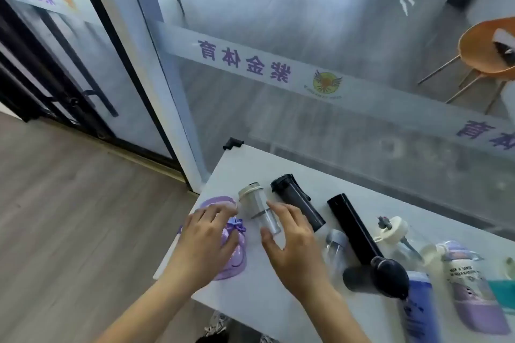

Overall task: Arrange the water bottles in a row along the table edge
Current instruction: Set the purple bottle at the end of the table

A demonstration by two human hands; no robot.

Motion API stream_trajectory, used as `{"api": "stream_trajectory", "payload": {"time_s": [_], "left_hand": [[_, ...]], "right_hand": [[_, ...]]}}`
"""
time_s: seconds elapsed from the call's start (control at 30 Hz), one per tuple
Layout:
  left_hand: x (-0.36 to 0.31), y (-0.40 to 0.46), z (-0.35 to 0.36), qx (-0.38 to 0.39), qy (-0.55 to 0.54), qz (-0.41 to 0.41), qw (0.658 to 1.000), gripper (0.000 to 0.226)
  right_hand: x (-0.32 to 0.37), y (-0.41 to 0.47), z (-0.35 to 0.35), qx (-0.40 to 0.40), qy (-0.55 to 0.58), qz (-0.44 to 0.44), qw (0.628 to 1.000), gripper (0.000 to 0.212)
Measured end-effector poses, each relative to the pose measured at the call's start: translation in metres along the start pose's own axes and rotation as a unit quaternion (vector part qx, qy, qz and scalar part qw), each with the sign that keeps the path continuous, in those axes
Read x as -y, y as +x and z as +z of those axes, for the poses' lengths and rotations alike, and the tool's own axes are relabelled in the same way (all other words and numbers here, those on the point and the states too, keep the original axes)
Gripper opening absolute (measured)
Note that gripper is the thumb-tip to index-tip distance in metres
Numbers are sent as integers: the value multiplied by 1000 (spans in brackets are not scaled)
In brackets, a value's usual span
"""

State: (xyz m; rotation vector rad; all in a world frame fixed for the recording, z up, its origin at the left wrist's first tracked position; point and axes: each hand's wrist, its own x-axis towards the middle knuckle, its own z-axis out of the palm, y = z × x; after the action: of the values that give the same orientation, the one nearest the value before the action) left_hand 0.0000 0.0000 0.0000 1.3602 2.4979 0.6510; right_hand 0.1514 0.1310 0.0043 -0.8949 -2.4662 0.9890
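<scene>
Several water bottles stand on a white table [250, 281]. At the left end is a round purple bottle [235, 259] with a purple cord; my left hand [206, 242] rests on it, fingers spread over its top. Beside it stands a clear bottle with a cream lid [257, 205]. My right hand [289, 239] is around its lower part, thumb and fingers apart, touching or nearly touching it. Further right are a dark grey bottle [298, 203], a tall black flask [354, 228], a small clear bottle [335, 248], a black bottle [373, 276], a blue bottle [418, 303] and a purple-and-white bottle [471, 287].
A glass wall with a frosted band of purple letters [245, 60] runs just behind the table. A glass door [92, 86] is at the left, with wood floor below. An orange chair [487, 50] stands beyond the glass. A clear bottle with a cream straw lid [395, 231] and a teal item [504, 295] sit at the right.
</scene>
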Motion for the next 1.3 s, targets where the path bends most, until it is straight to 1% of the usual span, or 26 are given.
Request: {"api": "stream_trajectory", "payload": {"time_s": [0.1, 0.17, 0.27, 0.33, 0.43, 0.53, 0.63, 0.73, 0.8, 0.87, 0.9, 0.97, 1.03, 1.2, 1.3], "left_hand": [[15, -3, 9, -3, -2, -13, 1000, 33], [27, -6, 16, 24, -13, -52, 998, 38], [49, -6, 29, 44, -3, -89, 995, 43], [62, -2, 39, 69, -17, -144, 987, 41], [79, 5, 55, 83, -70, -220, 969, 41], [95, 15, 67, 108, -96, -291, 946, 39], [104, 27, 73, 136, -129, -344, 920, 37], [108, 36, 79, 153, -168, -400, 888, 38], [111, 40, 82, 164, -239, -435, 853, 41], [111, 40, 86, 168, -311, -457, 817, 41], [112, 39, 87, 166, -320, -460, 812, 42], [111, 36, 86, 157, -290, -452, 829, 43], [112, 33, 83, 135, -260, -445, 846, 39], [113, 22, 76, 67, -312, -397, 861, 31], [115, 17, 74, 42, -327, -361, 872, 37]], "right_hand": [[-4, 0, 19, 49, 2, 18, 999, 47], [-8, -1, 33, 81, 16, 44, 996, 46], [-13, 2, 55, 119, 18, 60, 991, 43], [-17, 10, 72, 143, 14, 75, 987, 43], [-21, 29, 100, 181, -1, 114, 977, 45], [-28, 52, 125, 248, -45, 188, 949, 54], [-36, 66, 143, 281, -12, 266, 922, 63], [-45, 71, 150, 277, 45, 304, 910, 63], [-47, 73, 151, 265, 89, 324, 904, 62], [-47, 73, 152, 256, 110, 330, 902, 66], [-47, 72, 153, 248, 117, 331, 903, 71], [-47, 68, 154, 232, 132, 334, 904, 77], [-47, 62, 155, 219, 157, 329, 905, 78], [-45, 55, 154, 182, 221, 302, 909, 82], [-43, 53, 151, 160, 263, 290, 906, 81]]}}
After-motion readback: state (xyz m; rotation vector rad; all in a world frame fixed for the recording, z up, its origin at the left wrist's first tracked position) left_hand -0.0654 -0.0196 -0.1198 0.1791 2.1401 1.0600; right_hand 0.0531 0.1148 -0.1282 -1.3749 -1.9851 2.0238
